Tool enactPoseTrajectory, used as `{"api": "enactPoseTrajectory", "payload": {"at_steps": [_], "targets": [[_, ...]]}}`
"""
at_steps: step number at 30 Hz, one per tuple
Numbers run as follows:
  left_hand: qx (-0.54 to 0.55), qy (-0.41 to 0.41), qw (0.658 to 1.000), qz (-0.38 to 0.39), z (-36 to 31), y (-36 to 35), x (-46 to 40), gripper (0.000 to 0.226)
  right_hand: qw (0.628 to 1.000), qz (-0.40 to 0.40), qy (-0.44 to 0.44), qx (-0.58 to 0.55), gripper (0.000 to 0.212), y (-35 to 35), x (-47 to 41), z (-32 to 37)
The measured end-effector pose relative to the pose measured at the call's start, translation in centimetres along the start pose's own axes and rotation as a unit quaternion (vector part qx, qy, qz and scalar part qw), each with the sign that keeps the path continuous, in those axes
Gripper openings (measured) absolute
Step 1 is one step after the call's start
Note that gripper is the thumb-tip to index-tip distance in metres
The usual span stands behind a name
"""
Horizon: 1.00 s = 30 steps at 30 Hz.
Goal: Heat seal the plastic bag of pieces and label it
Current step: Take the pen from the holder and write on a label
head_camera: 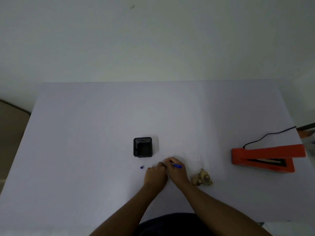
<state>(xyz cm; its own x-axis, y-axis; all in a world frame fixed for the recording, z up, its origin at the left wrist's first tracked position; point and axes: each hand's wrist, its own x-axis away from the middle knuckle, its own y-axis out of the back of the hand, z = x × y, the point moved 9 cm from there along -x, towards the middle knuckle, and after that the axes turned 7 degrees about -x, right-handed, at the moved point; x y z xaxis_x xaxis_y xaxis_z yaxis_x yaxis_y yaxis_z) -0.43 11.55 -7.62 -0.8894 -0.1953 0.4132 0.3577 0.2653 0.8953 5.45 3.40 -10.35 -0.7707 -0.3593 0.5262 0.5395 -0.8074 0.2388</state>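
A clear plastic bag of brownish pieces [202, 179] lies on the table right of my hands, its empty top reaching up toward the back. My right hand [176, 172] grips a blue pen [177, 166] whose tip points left under my fingers. My left hand [156, 176] rests with fingers curled right beside it, touching it; what lies beneath the fingers is hidden. The pen's blue cap [142, 167] lies loose on the table to the left. The orange heat sealer [265, 157] stands at the right with its arm raised.
A black mesh pen holder [142, 147] stands just behind my hands. The sealer's black cord [265, 136] runs off the right edge of the light table [85, 150]. A wall rises behind the table's far edge.
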Motion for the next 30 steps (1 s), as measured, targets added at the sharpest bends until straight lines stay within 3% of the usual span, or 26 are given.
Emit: {"api": "enactPoseTrajectory", "payload": {"at_steps": [3,6,11,14,17,22,26,30], "targets": [[0.037,0.060,0.996,-0.050,2.4,1.4,1.1,0.021,0.999,-0.002,0.018,0.027,0.023,0.6,0.3,0.2],[0.047,0.143,0.985,-0.083,6.4,1.8,2.7,0.029,0.998,-0.009,0.037,0.040,0.023,1.3,0.8,0.5],[0.042,0.203,0.974,-0.088,10.3,1.6,3.5,0.026,0.999,-0.010,0.046,0.021,0.020,1.4,1.1,0.4],[0.056,0.210,0.975,-0.055,11.2,0.7,3.3,0.024,0.998,0.011,0.051,0.027,0.014,1.0,1.5,1.3],[0.156,0.218,0.962,-0.054,11.4,0.4,3.3,0.023,0.998,0.040,0.052,-0.022,0.010,0.3,2.2,3.4],[0.390,0.171,0.895,-0.136,9.7,5.8,4.9,0.012,0.990,0.042,0.029,-0.128,0.036,0.1,3.8,9.0],[0.474,0.143,0.848,-0.191,9.5,11.0,7.0,0.016,0.981,0.044,0.106,-0.156,0.044,1.6,5.6,14.6],[0.518,0.103,0.827,-0.193,8.9,14.7,7.9,0.018,0.975,0.033,0.148,-0.159,0.041,2.7,7.3,19.0]]}}
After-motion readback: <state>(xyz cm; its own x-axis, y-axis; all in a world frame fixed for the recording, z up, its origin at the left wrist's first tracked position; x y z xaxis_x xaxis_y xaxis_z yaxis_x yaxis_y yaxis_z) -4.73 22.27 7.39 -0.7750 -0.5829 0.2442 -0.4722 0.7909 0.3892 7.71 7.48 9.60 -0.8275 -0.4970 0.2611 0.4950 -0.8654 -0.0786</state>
